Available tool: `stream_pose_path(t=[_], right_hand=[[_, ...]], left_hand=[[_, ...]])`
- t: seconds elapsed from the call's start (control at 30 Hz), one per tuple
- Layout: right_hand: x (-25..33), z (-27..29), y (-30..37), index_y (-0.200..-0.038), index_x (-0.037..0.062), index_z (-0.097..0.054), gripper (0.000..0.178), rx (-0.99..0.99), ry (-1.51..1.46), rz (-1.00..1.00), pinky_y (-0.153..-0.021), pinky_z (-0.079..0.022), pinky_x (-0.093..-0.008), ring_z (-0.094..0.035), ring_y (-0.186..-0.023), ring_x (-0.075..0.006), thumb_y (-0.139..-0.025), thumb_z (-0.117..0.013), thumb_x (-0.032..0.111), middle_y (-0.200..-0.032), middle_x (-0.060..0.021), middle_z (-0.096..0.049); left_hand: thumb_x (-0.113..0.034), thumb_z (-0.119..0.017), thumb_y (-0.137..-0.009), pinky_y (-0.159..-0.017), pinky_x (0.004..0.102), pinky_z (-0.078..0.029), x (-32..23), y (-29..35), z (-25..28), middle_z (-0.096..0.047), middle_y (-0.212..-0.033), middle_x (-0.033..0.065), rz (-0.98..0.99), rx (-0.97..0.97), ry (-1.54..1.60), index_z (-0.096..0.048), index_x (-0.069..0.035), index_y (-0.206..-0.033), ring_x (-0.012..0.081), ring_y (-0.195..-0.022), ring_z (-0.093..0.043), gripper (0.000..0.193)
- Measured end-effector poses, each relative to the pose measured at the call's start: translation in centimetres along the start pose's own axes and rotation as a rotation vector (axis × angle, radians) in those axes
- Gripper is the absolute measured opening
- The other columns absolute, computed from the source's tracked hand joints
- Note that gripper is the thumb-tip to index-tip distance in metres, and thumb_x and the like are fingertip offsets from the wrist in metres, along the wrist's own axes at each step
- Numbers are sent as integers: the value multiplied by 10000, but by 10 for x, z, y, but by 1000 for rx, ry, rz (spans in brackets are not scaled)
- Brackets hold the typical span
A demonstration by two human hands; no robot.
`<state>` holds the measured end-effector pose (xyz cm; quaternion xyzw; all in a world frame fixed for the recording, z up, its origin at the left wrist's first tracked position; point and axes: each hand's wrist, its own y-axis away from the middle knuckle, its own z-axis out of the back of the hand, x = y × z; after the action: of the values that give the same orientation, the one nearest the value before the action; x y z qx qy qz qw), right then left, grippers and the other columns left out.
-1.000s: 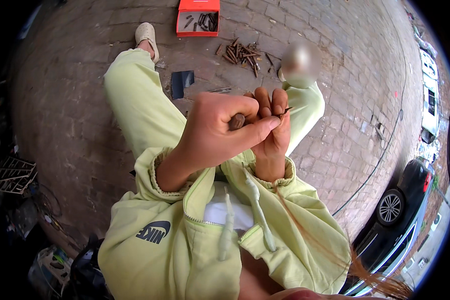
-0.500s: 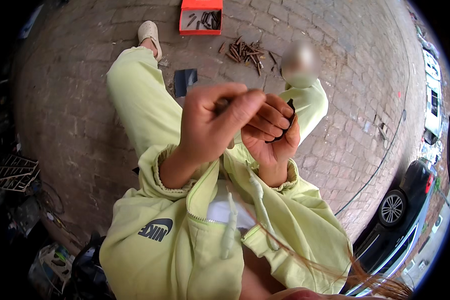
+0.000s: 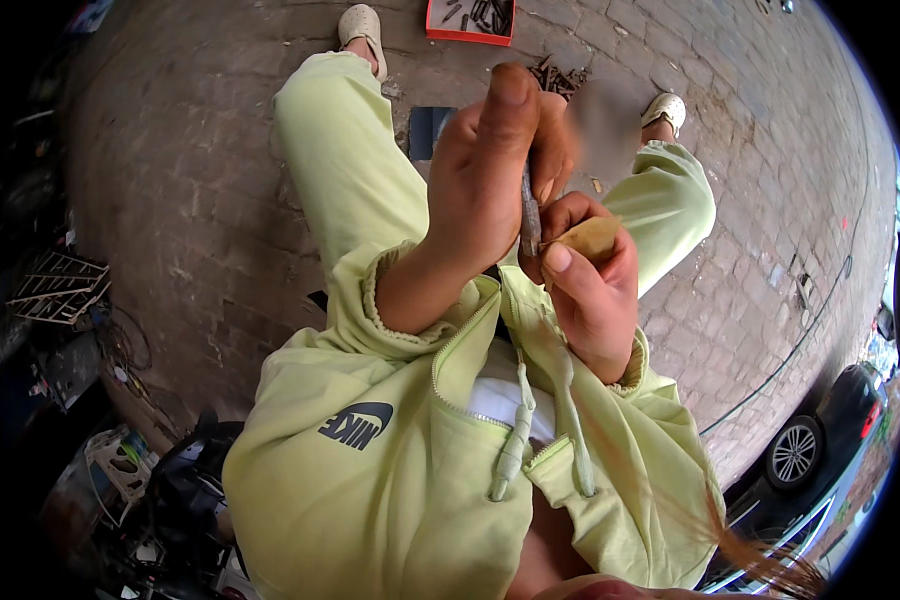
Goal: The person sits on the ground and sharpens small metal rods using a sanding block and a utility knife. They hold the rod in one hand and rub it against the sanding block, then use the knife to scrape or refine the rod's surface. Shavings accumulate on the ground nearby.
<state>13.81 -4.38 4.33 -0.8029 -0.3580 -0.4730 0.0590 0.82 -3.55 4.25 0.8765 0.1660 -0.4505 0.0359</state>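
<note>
My left hand [image 3: 485, 180] is closed around a slim grey metal rod [image 3: 530, 212], its thumb pointing away from me. The rod's lower end sticks out toward my right hand [image 3: 602, 305]. Pinched between the thumb and curled fingers of that hand is a folded piece of sandpaper [image 3: 592, 238], tan back facing up. It lies right beside the rod's end; whether it touches the metal I cannot tell. The rod's upper part is hidden in my left fist.
On the brick paving ahead stands a red box [image 3: 469, 38] with several dark rods inside. A pile of rusty rods [image 3: 558, 76] lies right of it. Nearer is a dark square sheet [image 3: 430, 132]. A black car [image 3: 820, 450] is at right, with clutter [image 3: 60, 285] at left.
The view has shifted, so the ground things sit higher and further right. My left hand has turned, bringing the rod into sight. The sandpaper now shows its tan side instead of its dark edge.
</note>
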Motion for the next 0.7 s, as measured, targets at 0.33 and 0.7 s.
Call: stream_pose_path(t=[0.33, 0.7], right_hand=[[3, -4, 1, -886, -1, -544, 157, -48, 107, 14, -696, -403, -204, -520, -759, -60, -786, -657, 42, -824, -7, -578], [-4, -4, -4, -836, 2, -530, 132, -70, 127, 86, -656, -392, -206, -498, -722, -56, -778, -648, 15, -792, -7, -569]], left_hand=[[-540, -245, -947, -420, 269, -185, 1, 1, -1, -268, -425, -24, -82, 12, -104, -311, -121, -482, 91, -396, -235, 629], [-388, -267, -990, -429, 268, -216, 5, 3, 9, -318, -463, 4, -195, 116, -159, -333, -87, -599, 96, -418, -220, 498]])
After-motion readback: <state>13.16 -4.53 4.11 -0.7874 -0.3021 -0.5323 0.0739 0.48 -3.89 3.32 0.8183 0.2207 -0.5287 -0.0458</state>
